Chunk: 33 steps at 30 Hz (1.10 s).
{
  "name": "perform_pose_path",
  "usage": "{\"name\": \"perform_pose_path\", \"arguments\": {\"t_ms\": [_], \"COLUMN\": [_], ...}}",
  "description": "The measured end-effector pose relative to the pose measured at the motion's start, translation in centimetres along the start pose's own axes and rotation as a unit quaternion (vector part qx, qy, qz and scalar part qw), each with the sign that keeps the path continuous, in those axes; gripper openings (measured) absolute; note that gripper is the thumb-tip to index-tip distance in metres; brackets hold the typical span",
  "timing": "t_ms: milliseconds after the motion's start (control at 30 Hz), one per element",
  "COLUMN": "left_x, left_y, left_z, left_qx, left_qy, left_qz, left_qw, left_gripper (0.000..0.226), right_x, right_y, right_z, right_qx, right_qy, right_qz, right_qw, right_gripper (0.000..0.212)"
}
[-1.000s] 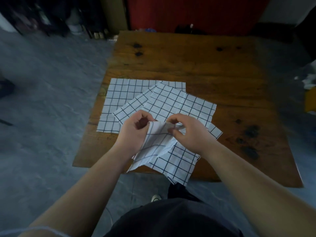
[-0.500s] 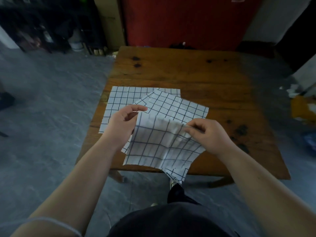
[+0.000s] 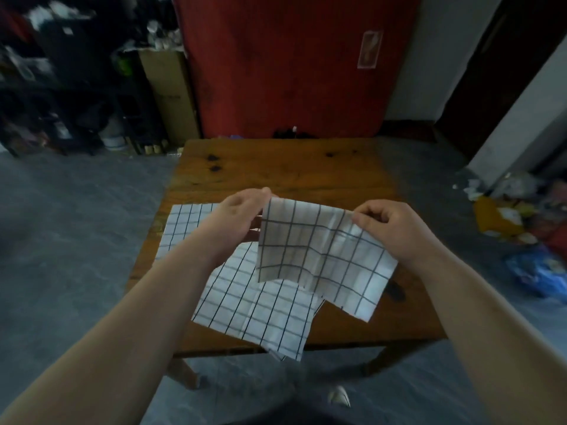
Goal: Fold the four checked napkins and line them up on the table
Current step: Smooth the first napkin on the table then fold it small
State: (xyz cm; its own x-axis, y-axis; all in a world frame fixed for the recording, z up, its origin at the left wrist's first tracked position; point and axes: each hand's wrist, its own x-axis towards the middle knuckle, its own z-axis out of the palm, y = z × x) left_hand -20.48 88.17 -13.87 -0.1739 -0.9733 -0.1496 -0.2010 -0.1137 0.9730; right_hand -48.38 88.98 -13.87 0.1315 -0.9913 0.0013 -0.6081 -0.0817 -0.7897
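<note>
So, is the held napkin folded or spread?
Spread: the napkin hangs open, left hand and right hand pinching its top corners above the table.

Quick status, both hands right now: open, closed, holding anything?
Left hand: pinches the upper left corner of the raised checked napkin.
Right hand: pinches the same napkin's upper right corner.

Both bare forearms reached forward, hands raised and level. The left hand [image 3: 236,219] pinched one top corner of the napkin [image 3: 319,256]; the right hand [image 3: 395,228], fingers curled, pinched the other.
</note>
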Motion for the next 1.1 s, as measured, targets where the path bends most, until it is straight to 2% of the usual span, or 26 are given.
{"name": "perform_pose_path", "arguments": {"t_ms": [100,167,333,467,633,867,1100], "left_x": [1.8,3.0,5.8,7.5,8.7,10.8,11.8], "left_y": [3.1,5.4,13.0,19.6,26.1,30.7,33.4], "left_z": [2.7,4.5,8.8,11.7,15.1,18.5,21.0], "left_qx": [0.088,0.118,0.14,0.172,0.214,0.308,0.288], "left_qy": [0.04,0.064,0.086,0.086,0.082,0.074,0.056], "left_qz": [0.069,0.109,0.181,0.227,0.297,0.35,0.349], "left_qw": [0.993,0.985,0.97,0.955,0.927,0.882,0.89], "left_gripper": [0.019,0.013,0.014,0.015,0.014,0.017,0.014], "right_x": [0.5,0.8,1.6,2.3,3.4,6.0,7.4], "right_y": [0.2,0.2,-0.2,-0.9,-3.6,-5.5,-4.9], "right_z": [-3.6,-6.4,-14.7,-20.8,-25.0,-27.0,-29.9], "right_qx": [-0.001,-0.006,-0.039,-0.069,-0.023,0.015,0.017], "right_qy": [0.029,0.049,0.068,0.072,0.124,0.178,0.203], "right_qz": [-0.016,-0.029,-0.065,-0.109,-0.192,-0.258,-0.287], "right_qw": [0.999,0.998,0.995,0.989,0.973,0.949,0.936], "right_gripper": [0.016,0.017,0.018,0.01,0.017,0.027,0.023]}}
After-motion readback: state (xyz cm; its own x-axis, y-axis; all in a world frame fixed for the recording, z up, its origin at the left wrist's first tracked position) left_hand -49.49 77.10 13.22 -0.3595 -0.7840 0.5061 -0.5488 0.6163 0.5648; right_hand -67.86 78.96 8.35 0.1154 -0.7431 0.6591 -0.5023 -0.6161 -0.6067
